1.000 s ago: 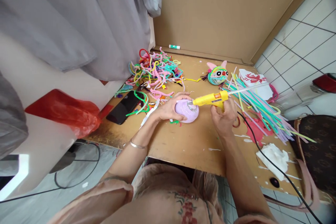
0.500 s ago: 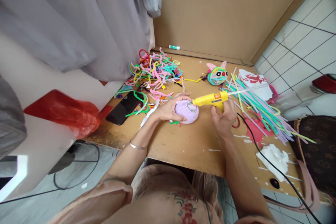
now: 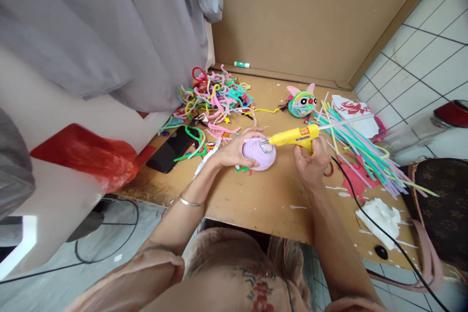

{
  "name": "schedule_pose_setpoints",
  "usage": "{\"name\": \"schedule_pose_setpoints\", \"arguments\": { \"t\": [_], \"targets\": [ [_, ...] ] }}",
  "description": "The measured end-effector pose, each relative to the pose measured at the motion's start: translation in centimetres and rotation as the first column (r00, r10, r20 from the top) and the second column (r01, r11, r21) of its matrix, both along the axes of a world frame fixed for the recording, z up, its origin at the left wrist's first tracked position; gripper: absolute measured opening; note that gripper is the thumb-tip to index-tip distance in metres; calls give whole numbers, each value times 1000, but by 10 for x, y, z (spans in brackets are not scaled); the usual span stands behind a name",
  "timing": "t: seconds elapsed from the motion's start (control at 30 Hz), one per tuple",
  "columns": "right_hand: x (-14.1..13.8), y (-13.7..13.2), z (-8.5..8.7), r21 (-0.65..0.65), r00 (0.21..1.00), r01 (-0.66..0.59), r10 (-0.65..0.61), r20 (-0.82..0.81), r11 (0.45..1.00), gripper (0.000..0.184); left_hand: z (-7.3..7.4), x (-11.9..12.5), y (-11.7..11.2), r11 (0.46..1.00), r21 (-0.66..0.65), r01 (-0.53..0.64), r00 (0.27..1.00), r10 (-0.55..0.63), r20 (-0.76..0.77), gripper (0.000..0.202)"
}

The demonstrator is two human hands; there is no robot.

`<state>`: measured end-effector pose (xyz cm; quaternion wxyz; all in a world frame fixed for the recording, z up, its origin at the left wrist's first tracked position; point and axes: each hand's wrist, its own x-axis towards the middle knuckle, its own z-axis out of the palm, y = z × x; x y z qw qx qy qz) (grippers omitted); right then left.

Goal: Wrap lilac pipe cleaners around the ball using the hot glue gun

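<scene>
My left hand (image 3: 234,150) is wrapped round a lilac ball (image 3: 260,154) wound with pipe cleaner, holding it on the wooden table (image 3: 256,195). My right hand (image 3: 310,158) grips the handle of a yellow hot glue gun (image 3: 294,136). The gun's nozzle touches the top of the lilac ball. A clear glue stick juts from the gun's rear, and its black cord (image 3: 369,217) runs off toward the lower right.
A tangle of coloured pipe cleaners (image 3: 215,97) lies at the back left, beside a black phone (image 3: 171,148). A finished striped ball with a face (image 3: 302,103) and straight pipe cleaners (image 3: 361,151) lie at the right. White tissue (image 3: 382,217), brown bag (image 3: 444,209), red plastic bag (image 3: 84,156).
Hardly anything differs; both hands keep their hold and the whole view has shifted by a few pixels.
</scene>
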<state>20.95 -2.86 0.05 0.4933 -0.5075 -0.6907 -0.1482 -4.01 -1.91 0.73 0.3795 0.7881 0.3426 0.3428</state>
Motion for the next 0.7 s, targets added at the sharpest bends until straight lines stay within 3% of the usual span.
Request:
{"name": "schedule_pose_setpoints", "arguments": {
  "t": [0.13,0.3,0.47,0.7],
  "targets": [
    [-1,0,-2,0,999,9,-9,-49,1000,7,0,0,0,1000,2,5,1000,-5,11,74],
    [-4,-1,-3,-3,999,-40,40,-8,999,6,1,1,-1,1000,4,8,1000,-8,12,72],
    [-5,-1,-3,-29,1000,-8,9,8,1000,10,0,0,0,1000,17,5,1000,-5,-3,72],
    [-7,-2,-4,-109,991,47,-60,-122,993,8,-6,-2,3,1000,26,13,1000,-13,11,74]
  ]
}}
